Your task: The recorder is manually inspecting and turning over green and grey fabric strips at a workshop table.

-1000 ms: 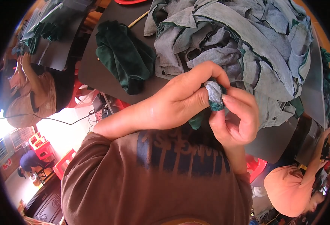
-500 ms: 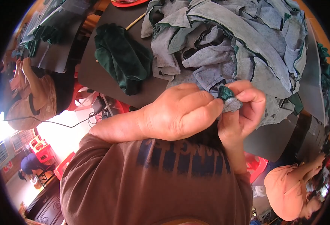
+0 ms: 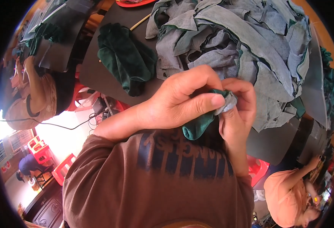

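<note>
Between my two hands is a small piece of green velvet fabric [image 3: 197, 127] with a grey backing; one rolled end hangs below my left thumb. My left hand [image 3: 170, 100] pinches it with thumb and fingers. My right hand [image 3: 240, 110] grips its grey, turned-out edge from the other side, fingers curled. Just beyond my hands lies a large heap of grey-backed fabric pieces [image 3: 250, 45] with green edges. Left of the heap rests a dark green velvet piece [image 3: 125, 59], folded into a soft tube shape, with a thin wooden stick [image 3: 140, 22] showing from beneath it.
All this lies on a dark tabletop [image 3: 93, 72]. A red tray [image 3: 134, 3] stands at the far edge. Co-workers sit at the left [image 3: 32, 91] and lower right [image 3: 288, 190], with more green fabric on their tables. Red plastic stools [image 3: 64, 169] and a cable are on the left.
My left hand has turned so its thumb shows on top of the fabric. More of the green piece now hangs out below. My right hand has shifted slightly left.
</note>
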The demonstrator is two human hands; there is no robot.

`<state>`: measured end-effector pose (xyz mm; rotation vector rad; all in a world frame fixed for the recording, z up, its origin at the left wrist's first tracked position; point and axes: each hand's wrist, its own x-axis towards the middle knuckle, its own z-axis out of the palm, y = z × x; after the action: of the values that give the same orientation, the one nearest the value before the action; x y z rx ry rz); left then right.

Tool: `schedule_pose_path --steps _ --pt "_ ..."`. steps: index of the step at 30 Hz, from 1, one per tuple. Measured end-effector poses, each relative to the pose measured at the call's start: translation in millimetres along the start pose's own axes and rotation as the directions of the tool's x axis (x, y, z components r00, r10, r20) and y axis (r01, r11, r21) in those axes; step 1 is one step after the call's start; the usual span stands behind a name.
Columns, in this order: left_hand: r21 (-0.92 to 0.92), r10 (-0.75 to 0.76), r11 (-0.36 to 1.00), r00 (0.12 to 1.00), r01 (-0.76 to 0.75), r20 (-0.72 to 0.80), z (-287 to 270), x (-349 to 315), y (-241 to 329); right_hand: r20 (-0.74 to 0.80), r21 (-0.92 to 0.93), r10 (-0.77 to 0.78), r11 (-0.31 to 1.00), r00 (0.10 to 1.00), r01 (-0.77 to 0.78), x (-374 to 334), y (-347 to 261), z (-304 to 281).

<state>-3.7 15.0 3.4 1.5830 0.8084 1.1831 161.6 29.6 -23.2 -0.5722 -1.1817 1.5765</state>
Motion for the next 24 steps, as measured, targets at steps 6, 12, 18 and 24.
schedule_pose_path --steps 6,12,18,24 --pt "0.264 0.175 0.961 0.926 -0.086 -0.335 -2 -4 -8 0.021 0.158 0.239 0.958 0.971 -0.239 -4 -15 32" --pt "-0.337 -0.330 0.914 0.896 0.226 -0.296 -18 -12 13 -0.055 0.008 0.300 0.954 0.952 -0.300 -3 -26 17" --pt "-0.737 -0.437 0.649 0.886 0.191 -0.154 -46 -24 9 -0.146 -0.009 0.297 0.953 0.944 -0.302 3 -50 -4" --pt "-0.647 -0.421 0.740 0.877 0.185 -0.232 -52 -31 1 -0.066 -0.347 0.292 0.890 0.954 -0.296 -1 -44 27"
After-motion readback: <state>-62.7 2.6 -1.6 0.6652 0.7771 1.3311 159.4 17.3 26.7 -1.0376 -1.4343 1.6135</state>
